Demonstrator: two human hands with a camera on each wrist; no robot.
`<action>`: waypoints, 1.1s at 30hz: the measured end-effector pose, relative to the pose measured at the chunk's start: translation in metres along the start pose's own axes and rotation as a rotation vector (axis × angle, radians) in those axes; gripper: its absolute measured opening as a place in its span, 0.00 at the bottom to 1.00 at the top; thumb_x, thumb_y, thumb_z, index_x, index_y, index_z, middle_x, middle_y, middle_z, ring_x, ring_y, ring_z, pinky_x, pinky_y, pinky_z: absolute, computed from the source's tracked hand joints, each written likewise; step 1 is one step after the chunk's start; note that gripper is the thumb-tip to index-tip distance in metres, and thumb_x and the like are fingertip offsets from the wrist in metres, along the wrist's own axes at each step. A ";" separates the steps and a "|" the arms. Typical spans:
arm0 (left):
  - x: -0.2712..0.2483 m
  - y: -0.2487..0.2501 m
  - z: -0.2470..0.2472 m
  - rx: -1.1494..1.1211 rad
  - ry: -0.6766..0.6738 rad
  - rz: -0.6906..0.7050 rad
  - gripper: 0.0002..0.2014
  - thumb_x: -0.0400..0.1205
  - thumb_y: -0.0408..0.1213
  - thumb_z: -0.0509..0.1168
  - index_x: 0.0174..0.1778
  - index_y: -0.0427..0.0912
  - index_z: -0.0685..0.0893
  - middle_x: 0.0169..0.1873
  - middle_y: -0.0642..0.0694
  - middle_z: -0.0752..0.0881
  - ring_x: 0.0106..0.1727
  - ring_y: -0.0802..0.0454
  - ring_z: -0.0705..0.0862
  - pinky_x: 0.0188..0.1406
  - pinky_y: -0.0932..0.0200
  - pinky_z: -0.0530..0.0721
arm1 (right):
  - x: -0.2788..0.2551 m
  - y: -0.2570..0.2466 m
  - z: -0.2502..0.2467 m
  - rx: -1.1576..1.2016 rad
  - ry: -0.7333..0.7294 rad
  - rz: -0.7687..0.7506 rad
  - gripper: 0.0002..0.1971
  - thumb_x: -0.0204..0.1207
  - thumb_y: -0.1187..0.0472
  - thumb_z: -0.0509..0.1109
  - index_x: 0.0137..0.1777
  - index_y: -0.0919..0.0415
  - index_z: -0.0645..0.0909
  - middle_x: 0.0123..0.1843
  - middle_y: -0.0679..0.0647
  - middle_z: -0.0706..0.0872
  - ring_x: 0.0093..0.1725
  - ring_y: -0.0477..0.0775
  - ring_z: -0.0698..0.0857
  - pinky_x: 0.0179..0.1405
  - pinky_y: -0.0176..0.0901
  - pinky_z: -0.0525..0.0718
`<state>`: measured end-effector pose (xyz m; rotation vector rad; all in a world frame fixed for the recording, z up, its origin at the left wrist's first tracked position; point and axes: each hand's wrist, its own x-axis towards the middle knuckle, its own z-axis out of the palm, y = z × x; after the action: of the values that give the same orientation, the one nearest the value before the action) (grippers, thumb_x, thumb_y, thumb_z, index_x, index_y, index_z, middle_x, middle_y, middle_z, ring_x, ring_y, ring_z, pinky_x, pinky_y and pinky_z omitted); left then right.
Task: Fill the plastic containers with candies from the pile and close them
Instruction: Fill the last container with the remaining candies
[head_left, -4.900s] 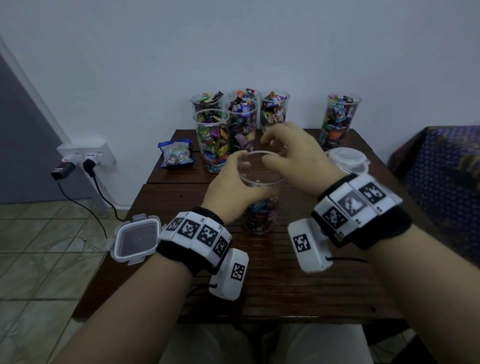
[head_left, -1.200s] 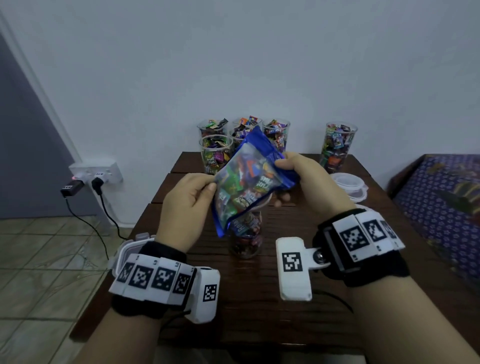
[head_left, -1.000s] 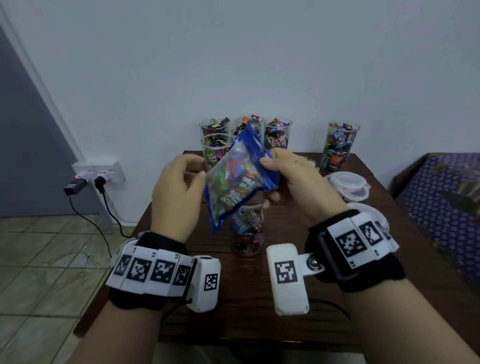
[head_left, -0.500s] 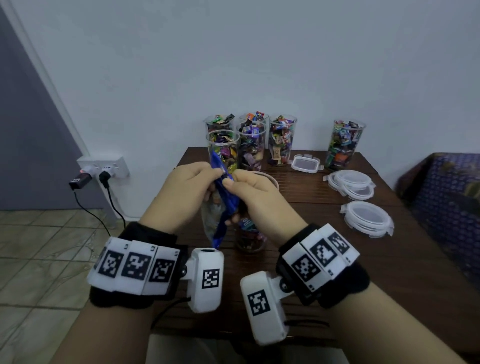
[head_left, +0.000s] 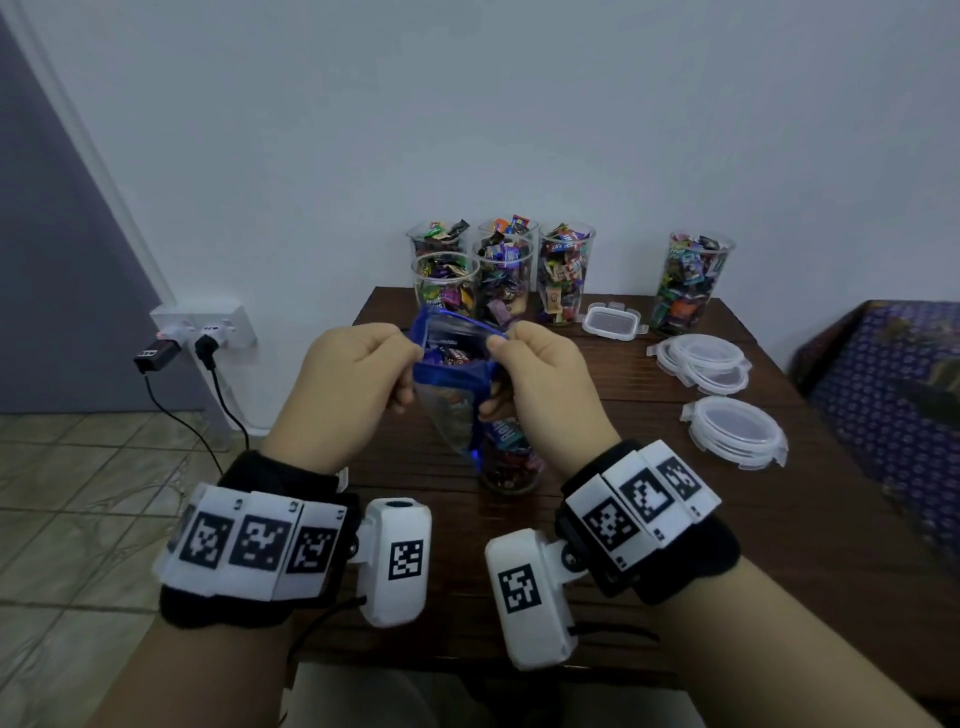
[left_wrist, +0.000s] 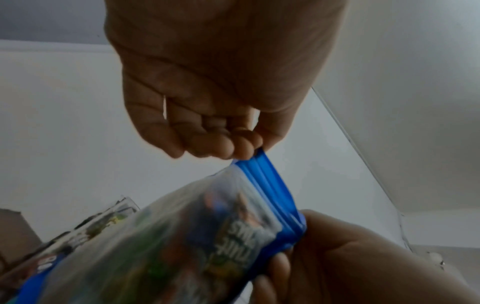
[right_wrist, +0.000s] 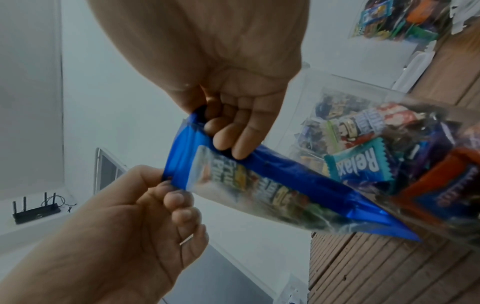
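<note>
Left hand (head_left: 353, 384): pinches left edge of candy bag (head_left: 451, 395) mouth.
Right hand (head_left: 540, 379): pinches right edge; mouth pulled apart.
Bag: held over part-filled container (head_left: 511, 462) on table (head_left: 649, 519).
Right side: lids (head_left: 735, 431), stacked.
Far edge: six filled containers (head_left: 563, 275).

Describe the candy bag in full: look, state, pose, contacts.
The candy bag is a clear plastic pouch with blue top band and blue edges, holding wrapped candies. Its mouth is pulled open, facing up. It hangs above the part-filled container. The left hand and right hand each pinch one side of the top.
</note>
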<state>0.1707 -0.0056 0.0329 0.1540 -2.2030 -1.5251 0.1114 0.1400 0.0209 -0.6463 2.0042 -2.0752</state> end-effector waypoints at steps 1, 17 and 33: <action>-0.001 -0.001 -0.001 0.028 0.012 0.031 0.17 0.79 0.35 0.63 0.23 0.40 0.75 0.17 0.50 0.78 0.22 0.57 0.76 0.30 0.58 0.77 | 0.000 0.001 0.001 -0.016 -0.008 -0.011 0.17 0.83 0.66 0.59 0.30 0.58 0.68 0.25 0.54 0.73 0.19 0.46 0.74 0.20 0.34 0.78; 0.004 -0.007 0.000 -0.013 0.010 0.158 0.24 0.62 0.45 0.80 0.53 0.56 0.82 0.45 0.57 0.89 0.49 0.64 0.87 0.52 0.62 0.82 | 0.010 -0.023 0.005 0.064 -0.110 -0.054 0.16 0.84 0.64 0.58 0.32 0.60 0.70 0.28 0.53 0.76 0.23 0.45 0.74 0.23 0.35 0.76; 0.043 0.050 0.040 -0.184 0.174 0.412 0.25 0.67 0.45 0.75 0.56 0.54 0.73 0.51 0.60 0.83 0.54 0.62 0.84 0.54 0.65 0.81 | 0.016 -0.027 -0.011 0.322 -0.161 0.227 0.30 0.81 0.36 0.44 0.61 0.60 0.75 0.49 0.61 0.87 0.41 0.55 0.87 0.35 0.42 0.86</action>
<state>0.1239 0.0332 0.0801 -0.2066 -1.8096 -1.4094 0.0974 0.1448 0.0505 -0.4813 1.5324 -2.0699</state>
